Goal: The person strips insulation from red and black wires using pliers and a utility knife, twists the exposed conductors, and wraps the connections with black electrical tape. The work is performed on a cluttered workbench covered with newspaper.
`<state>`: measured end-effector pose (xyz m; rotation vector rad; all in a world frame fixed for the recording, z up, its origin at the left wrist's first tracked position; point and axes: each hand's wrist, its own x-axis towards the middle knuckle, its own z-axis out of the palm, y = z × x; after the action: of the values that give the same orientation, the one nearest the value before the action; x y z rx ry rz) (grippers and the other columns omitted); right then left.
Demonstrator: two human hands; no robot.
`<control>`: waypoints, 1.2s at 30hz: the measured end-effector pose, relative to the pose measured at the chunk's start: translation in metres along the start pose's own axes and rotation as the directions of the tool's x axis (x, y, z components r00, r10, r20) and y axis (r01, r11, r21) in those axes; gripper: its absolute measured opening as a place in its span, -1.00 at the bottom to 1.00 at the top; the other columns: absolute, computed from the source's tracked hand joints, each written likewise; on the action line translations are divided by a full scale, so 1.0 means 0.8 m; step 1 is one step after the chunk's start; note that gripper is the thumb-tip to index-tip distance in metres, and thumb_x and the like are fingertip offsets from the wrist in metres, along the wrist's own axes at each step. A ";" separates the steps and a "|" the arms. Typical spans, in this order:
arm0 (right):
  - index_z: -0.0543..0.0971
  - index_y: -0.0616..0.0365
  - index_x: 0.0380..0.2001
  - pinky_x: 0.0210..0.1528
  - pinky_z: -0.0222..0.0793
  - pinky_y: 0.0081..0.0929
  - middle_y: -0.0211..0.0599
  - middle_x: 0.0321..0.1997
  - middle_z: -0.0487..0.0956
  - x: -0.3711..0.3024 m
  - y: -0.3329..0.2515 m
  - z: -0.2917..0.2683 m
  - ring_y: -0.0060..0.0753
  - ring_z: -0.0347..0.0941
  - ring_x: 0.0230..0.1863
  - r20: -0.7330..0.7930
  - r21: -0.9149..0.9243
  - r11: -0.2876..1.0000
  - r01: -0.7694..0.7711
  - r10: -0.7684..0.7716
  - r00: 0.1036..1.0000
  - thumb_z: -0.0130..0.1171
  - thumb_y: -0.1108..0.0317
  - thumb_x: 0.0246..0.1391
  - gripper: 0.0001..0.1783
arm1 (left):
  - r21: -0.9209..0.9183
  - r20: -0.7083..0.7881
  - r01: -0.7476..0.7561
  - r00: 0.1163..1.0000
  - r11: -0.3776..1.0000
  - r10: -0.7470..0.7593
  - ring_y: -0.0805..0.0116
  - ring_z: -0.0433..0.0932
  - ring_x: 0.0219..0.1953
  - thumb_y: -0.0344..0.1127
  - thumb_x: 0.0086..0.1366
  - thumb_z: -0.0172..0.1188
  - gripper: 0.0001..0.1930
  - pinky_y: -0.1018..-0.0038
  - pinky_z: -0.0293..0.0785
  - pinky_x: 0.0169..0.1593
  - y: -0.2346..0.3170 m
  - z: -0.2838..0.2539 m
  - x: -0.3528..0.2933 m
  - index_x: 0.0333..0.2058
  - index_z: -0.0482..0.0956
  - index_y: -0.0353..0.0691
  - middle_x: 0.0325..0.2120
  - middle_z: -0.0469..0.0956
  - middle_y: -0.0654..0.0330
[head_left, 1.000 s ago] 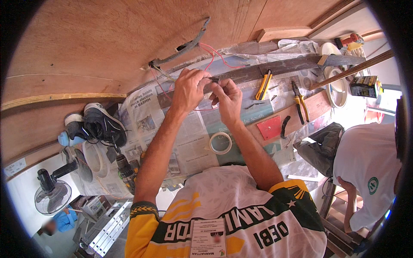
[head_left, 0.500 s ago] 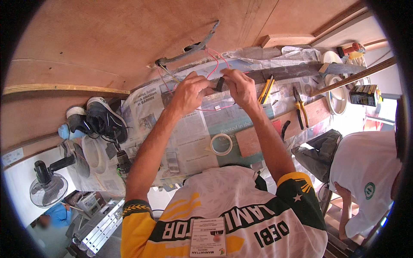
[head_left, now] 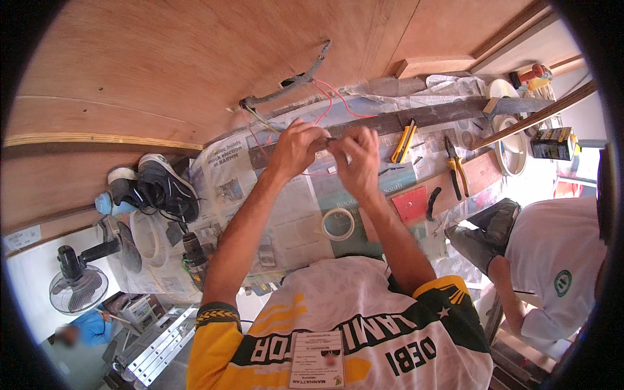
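My left hand and my right hand meet over the newspaper-covered bench, fingers pinched. Between the fingertips is a small dark piece, mostly covered, so its kind does not show. Red wires run down from a grey corrugated conduit that comes out of a hole in the plywood panel. Another pinkish wire passes below my hands. Right of my right hand lies a yellow utility knife. Below my hands rests a roll of white tape.
Pliers with yellow-black handles lie on a wood strip. A dark wooden bar crosses the bench. Shoes and a drill are on the left. A co-worker in white sits at the right, near a slanted wooden stick.
My hands have moved slightly lower in the picture and closer together. The black piece that stood out between them is now mostly covered by my fingers. The co-worker's arm has shifted.
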<state>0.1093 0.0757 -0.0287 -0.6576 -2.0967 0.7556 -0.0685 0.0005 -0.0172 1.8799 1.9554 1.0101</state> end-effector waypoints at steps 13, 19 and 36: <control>0.61 -0.21 0.30 -0.17 0.61 -0.29 -0.23 0.03 0.52 -0.062 0.043 -0.008 -0.20 0.60 -0.18 0.183 -0.183 0.970 0.162 -0.129 0.975 0.30 0.60 -0.04 -0.23 | -0.241 -0.189 0.194 0.952 0.951 -0.242 0.08 0.70 -0.20 -0.31 0.32 0.39 -0.83 0.24 0.55 -0.07 0.034 -0.049 0.017 -0.22 0.76 -0.28 -0.28 0.74 0.03; 0.61 0.08 0.25 -0.27 0.58 -0.35 -0.19 -0.13 0.60 -0.083 -0.020 -0.047 -0.29 0.63 -0.29 0.136 0.177 0.953 -0.246 0.224 0.965 0.26 0.34 0.34 -0.57 | -0.166 -0.194 0.134 0.967 0.977 -0.165 0.06 0.68 -0.22 -0.37 0.28 0.43 -0.84 0.24 0.54 -0.10 0.029 -0.037 0.015 -0.21 0.76 -0.29 -0.29 0.75 0.04; 0.76 0.14 -0.27 -0.33 0.44 -0.31 -0.30 -0.35 0.59 0.006 -0.018 0.003 -0.21 0.48 -0.42 -0.076 0.190 0.969 -0.155 0.172 0.982 0.40 0.46 0.11 -0.90 | 0.033 -0.038 0.019 0.999 0.999 -0.018 0.02 0.61 -0.15 -0.46 0.15 0.43 -0.83 0.13 0.56 -0.06 0.004 0.000 0.001 -0.24 0.76 -0.20 -0.34 0.67 0.08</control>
<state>0.1018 0.0680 -0.0177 -0.7553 -1.8785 0.9798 -0.0659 0.0008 -0.0149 1.8697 2.0192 1.0207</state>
